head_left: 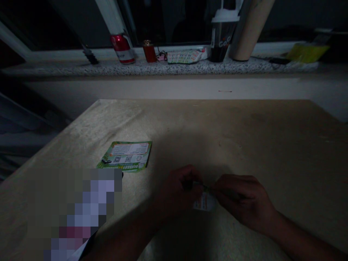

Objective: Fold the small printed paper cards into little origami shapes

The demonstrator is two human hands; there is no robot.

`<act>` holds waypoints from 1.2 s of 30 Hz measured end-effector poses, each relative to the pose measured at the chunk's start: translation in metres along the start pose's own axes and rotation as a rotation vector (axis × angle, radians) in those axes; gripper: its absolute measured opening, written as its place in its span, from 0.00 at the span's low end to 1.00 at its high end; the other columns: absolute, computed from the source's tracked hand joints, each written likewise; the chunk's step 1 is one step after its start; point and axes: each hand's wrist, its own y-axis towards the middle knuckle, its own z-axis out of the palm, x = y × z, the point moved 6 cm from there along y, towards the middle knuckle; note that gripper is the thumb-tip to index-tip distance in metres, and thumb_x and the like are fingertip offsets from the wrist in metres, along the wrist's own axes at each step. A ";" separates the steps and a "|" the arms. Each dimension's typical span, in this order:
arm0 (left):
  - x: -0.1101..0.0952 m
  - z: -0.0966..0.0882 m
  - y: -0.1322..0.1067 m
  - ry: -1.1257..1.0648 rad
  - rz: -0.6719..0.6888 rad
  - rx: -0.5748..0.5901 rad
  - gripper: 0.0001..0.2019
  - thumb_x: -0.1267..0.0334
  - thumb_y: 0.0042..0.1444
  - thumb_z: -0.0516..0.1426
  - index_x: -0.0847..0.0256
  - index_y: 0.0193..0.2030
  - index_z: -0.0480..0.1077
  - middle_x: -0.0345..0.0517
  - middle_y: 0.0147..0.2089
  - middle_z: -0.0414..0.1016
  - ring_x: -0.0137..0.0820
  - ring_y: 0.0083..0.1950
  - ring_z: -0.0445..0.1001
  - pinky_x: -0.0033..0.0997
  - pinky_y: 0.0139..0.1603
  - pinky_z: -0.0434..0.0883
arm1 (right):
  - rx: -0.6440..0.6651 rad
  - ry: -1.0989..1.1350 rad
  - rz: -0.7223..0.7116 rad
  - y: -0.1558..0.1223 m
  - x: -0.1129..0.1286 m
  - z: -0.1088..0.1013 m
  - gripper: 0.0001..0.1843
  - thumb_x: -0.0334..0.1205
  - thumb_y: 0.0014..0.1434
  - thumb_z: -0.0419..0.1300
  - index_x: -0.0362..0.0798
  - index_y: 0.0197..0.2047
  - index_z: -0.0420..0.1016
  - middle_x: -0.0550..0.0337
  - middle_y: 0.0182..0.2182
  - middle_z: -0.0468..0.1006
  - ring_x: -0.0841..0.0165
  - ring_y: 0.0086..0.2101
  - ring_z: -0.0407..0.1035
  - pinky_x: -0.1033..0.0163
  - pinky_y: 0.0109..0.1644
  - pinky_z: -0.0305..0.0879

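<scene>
My left hand (179, 188) is closed in a pinch near the front middle of the table. Facing it, my right hand (244, 199) is closed too, thumb and fingertips pressed together. Between the fingertips shows a thin, dark, small thing (207, 187), too dim to name. A small white packet or card (204, 203) with orange print shows just under it, partly covered by my left fingers. Whether it is held or lies on the table, I cannot tell. Off to the left, a green printed leaflet (127, 156) with several square codes lies flat.
The pale table (195, 119) reaches a wall below a speckled windowsill (152, 69). A red and white can (122, 49), an orange bottle (149, 51), a crumpled wrapper (186, 56), a lidded cup (221, 36) and a cardboard tube (250, 32) stand or lie there. Pixelation hides the lower left.
</scene>
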 end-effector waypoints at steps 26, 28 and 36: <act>0.003 0.004 0.003 0.112 -0.005 -0.052 0.04 0.65 0.50 0.60 0.62 0.33 0.73 0.38 0.28 0.70 0.28 0.30 0.68 0.27 0.30 0.63 | -0.114 -0.021 -0.022 0.001 -0.002 0.002 0.07 0.27 0.63 0.61 0.46 0.38 0.80 0.58 0.25 0.78 0.71 0.24 0.71 0.67 0.25 0.64; 0.003 0.004 0.003 0.114 0.008 -0.068 0.03 0.65 0.51 0.60 0.61 0.33 0.72 0.36 0.27 0.69 0.27 0.29 0.66 0.26 0.29 0.62 | -0.109 -0.023 -0.026 0.001 -0.003 0.003 0.07 0.27 0.63 0.61 0.45 0.38 0.80 0.57 0.25 0.78 0.71 0.24 0.71 0.67 0.24 0.63; -0.004 -0.002 0.005 0.172 -0.023 -0.114 0.04 0.64 0.52 0.60 0.61 0.33 0.72 0.37 0.27 0.71 0.28 0.29 0.69 0.26 0.29 0.63 | -0.141 -0.004 0.227 0.005 -0.020 0.002 0.06 0.36 0.62 0.64 0.48 0.35 0.82 0.58 0.27 0.82 0.69 0.25 0.75 0.66 0.28 0.68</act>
